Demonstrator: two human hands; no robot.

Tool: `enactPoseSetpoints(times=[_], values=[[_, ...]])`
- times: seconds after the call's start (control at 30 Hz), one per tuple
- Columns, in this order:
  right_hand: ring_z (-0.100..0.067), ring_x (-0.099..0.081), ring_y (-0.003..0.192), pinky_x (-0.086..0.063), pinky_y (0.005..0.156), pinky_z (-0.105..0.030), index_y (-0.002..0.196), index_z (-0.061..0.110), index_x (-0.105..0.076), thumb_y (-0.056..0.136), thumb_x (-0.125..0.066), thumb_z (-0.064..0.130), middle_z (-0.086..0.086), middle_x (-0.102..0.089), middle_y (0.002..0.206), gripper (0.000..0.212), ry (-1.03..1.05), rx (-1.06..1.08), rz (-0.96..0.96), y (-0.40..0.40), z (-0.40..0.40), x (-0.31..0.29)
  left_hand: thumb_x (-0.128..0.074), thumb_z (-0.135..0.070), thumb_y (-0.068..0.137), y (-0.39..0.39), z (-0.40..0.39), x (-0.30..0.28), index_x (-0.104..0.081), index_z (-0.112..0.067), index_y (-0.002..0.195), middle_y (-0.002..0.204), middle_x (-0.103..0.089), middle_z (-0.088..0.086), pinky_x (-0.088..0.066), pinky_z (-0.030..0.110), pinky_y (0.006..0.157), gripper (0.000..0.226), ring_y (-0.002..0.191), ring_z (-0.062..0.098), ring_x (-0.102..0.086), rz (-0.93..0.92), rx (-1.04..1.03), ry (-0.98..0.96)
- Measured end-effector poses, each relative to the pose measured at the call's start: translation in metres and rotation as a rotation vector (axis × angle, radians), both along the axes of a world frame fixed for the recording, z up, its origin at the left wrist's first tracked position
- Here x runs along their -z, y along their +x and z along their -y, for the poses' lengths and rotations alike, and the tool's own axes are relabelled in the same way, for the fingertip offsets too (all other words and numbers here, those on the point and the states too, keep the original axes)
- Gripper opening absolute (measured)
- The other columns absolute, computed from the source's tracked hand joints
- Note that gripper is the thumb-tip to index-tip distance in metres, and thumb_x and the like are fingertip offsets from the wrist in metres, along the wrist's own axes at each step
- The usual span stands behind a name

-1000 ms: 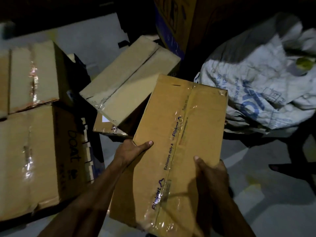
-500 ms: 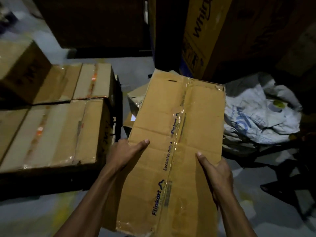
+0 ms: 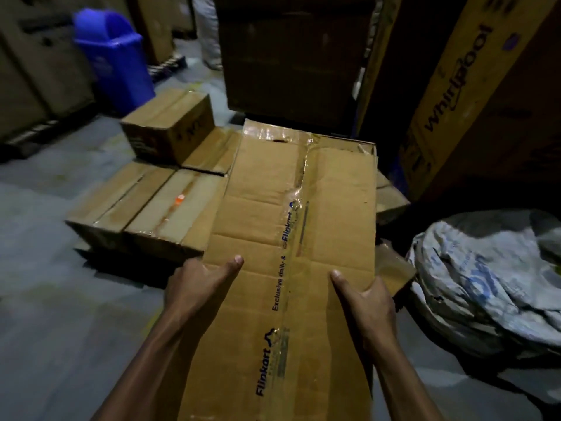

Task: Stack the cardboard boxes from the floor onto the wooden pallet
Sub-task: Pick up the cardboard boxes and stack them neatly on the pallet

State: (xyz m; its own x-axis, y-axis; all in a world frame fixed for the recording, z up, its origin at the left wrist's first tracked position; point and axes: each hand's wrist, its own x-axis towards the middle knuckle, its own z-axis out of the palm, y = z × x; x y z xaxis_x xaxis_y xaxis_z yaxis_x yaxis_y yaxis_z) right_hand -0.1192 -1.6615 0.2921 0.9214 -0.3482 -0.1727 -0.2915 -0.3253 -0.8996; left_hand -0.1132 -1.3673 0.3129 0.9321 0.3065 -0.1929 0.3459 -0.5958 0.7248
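Note:
A long taped cardboard box with blue Flipkart print fills the middle of the head view, raised off the floor. My left hand grips its left edge with the thumb on top. My right hand grips its right edge the same way. Behind and left of it, several flat boxes lie side by side on a low dark pallet, mostly hidden under them. A smaller box stands on top of them at the back. Part of another box shows beyond the held box's right side.
A blue plastic bin stands at the back left. Tall cartons, one marked Whirlpool, rise at the back and right. A crumpled white woven sack lies on the floor at the right. Grey floor stretches to the left.
The held box has risen and swung left, so it now overlaps the boxes on the pallet. The view has tilted up, bringing in the blue bin and tall cartons. Both hands keep their hold.

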Motion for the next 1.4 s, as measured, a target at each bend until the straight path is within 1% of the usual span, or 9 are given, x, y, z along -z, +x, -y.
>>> enactPoseSetpoints(times=[0.2, 0.47, 0.63, 0.73, 0.83, 0.93, 1.07, 1.23, 1.4], values=[[-0.01, -0.06, 0.086, -0.051, 0.073, -0.033, 0.106, 0.038, -0.051, 0.071, -0.071, 0.072, 0.014, -0.061, 0.096, 0.052, -0.042, -0.226, -0.032, -0.017, -0.04, -0.002, -0.054, -0.085, 0.073, -0.08, -0.029, -0.001, -0.066, -0.02, 0.068, 0.062, -0.067, -0.004, -0.047, 0.027, 0.056, 0.066, 0.058, 0.02, -0.065, 0.049, -0.233, 0.024], [-0.02, -0.064, 0.098, -0.055, 0.087, -0.043, 0.12, 0.03, -0.058, 0.067, -0.069, 0.078, 0.008, -0.066, 0.108, 0.073, -0.099, -0.469, -0.032, -0.012, -0.151, -0.005, -0.058, -0.076, 0.08, -0.144, -0.114, 0.003, -0.056, -0.017, 0.054, 0.056, -0.059, 0.0, -0.037, 0.029, 0.053, 0.064, 0.055, 0.026, -0.058, 0.038, -0.517, 0.063], [-0.018, -0.063, 0.099, -0.054, 0.088, -0.042, 0.123, 0.033, -0.057, 0.063, -0.064, 0.086, 0.01, -0.065, 0.111, 0.08, -0.111, -0.573, -0.019, -0.002, -0.256, 0.004, -0.056, -0.081, 0.077, -0.158, -0.204, 0.017, -0.057, -0.018, 0.056, 0.056, -0.058, -0.005, -0.043, 0.028, 0.056, 0.066, 0.057, 0.023, -0.058, 0.031, -0.616, 0.042], [-0.022, -0.059, 0.102, -0.049, 0.083, -0.035, 0.133, 0.027, -0.052, 0.068, -0.064, 0.082, 0.004, -0.062, 0.117, 0.086, -0.164, -0.593, -0.01, 0.004, -0.332, 0.006, -0.052, -0.09, 0.069, -0.156, -0.275, 0.024, -0.063, -0.017, 0.063, 0.061, -0.063, -0.001, -0.049, 0.033, 0.06, 0.074, 0.06, 0.025, -0.062, 0.025, -0.643, 0.032], [-0.028, -0.059, 0.112, -0.051, 0.094, -0.045, 0.134, 0.022, -0.051, 0.057, -0.06, 0.092, -0.002, -0.062, 0.126, 0.104, -0.17, -0.58, -0.024, 0.013, -0.398, 0.001, -0.052, -0.091, 0.065, -0.15, -0.338, 0.022, -0.069, -0.016, 0.07, 0.069, -0.069, 0.001, -0.058, 0.041, 0.068, 0.078, 0.067, 0.027, -0.066, 0.017, -0.638, 0.041], [-0.023, -0.054, 0.097, -0.048, 0.083, -0.037, 0.116, 0.023, -0.053, 0.069, -0.066, 0.079, 0.001, -0.059, 0.108, 0.074, -0.157, -0.592, -0.06, 0.024, -0.48, -0.01, -0.047, -0.095, 0.06, -0.142, -0.423, 0.013, -0.069, -0.012, 0.067, 0.065, -0.069, 0.004, -0.057, 0.042, 0.068, 0.086, 0.064, 0.028, -0.066, 0.024, -0.658, 0.046], [-0.019, -0.061, 0.095, -0.055, 0.083, -0.041, 0.123, 0.03, -0.054, 0.067, -0.066, 0.081, 0.005, -0.065, 0.11, 0.077, -0.122, -0.611, -0.054, 0.046, -0.562, -0.016, -0.039, -0.102, 0.055, -0.121, -0.506, 0.006, -0.072, -0.011, 0.069, 0.065, -0.071, 0.005, -0.06, 0.047, 0.066, 0.098, 0.061, 0.028, -0.068, 0.029, -0.652, 0.059], [-0.021, -0.063, 0.096, -0.057, 0.085, -0.048, 0.117, 0.032, -0.053, 0.063, -0.065, 0.085, 0.005, -0.066, 0.107, 0.076, -0.127, -0.618, -0.059, 0.099, -0.658, -0.007, -0.046, -0.099, 0.057, -0.072, -0.598, 0.016, -0.073, -0.017, 0.079, 0.073, -0.073, 0.002, -0.061, 0.052, 0.071, 0.089, 0.068, 0.027, -0.07, 0.061, -0.668, 0.016], [-0.024, -0.063, 0.097, -0.056, 0.085, -0.048, 0.124, 0.025, -0.054, 0.061, -0.06, 0.088, 0.002, -0.065, 0.107, 0.09, -0.138, -0.598, -0.062, 0.184, -0.764, 0.016, -0.059, -0.085, 0.071, 0.014, -0.699, 0.03, -0.072, -0.013, 0.067, 0.064, -0.071, 0.001, -0.057, 0.045, 0.062, 0.073, 0.062, 0.03, -0.068, 0.085, -0.69, 0.018]])
